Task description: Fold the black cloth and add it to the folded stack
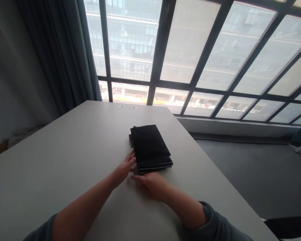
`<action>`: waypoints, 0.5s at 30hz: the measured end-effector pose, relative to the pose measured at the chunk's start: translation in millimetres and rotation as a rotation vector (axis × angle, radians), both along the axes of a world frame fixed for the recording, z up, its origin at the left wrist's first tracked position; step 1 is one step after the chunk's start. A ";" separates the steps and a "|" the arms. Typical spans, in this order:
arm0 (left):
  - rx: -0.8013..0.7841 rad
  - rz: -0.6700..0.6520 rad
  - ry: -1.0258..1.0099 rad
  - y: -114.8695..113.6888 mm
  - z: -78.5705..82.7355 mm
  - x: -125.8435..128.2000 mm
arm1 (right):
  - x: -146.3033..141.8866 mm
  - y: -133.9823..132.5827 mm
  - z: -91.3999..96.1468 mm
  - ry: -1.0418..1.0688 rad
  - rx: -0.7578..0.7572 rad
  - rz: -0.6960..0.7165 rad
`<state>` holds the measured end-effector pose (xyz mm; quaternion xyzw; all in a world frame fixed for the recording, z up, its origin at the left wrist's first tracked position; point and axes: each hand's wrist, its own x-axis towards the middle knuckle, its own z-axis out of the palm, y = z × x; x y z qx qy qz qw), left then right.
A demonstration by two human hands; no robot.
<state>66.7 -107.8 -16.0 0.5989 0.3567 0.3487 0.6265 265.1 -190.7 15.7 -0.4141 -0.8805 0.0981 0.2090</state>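
A folded black cloth with thin pale stripes along its edges lies on the light grey table. My left hand rests flat with its fingertips against the cloth's left side. My right hand lies palm down on the table just below the cloth's near edge, fingers pointing left, touching or nearly touching it. Neither hand grips anything.
The table's right edge runs diagonally, with dark floor beyond it. A large window with dark frames fills the back. A grey-blue curtain hangs at the left. A dark object sits at the bottom right corner.
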 end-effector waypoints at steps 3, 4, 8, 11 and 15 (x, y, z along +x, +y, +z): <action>0.095 0.000 0.016 -6.6 -6.3 7.0 | 21.1 0.8 16.4 0.276 0.097 -0.054; 0.103 0.016 0.024 -6.4 -7.4 8.1 | 31.4 6.8 18.9 0.383 0.161 -0.190; 0.063 0.113 0.010 -1.2 -3.3 11.7 | 75.2 52.5 4.7 0.589 0.187 -0.635; -0.067 0.130 -0.102 1.1 3.1 18.4 | 93.2 79.9 -14.6 0.659 -0.151 -0.659; -0.164 0.090 -0.292 4.5 7.6 32.7 | 87.4 82.2 -17.2 0.718 -0.262 -0.560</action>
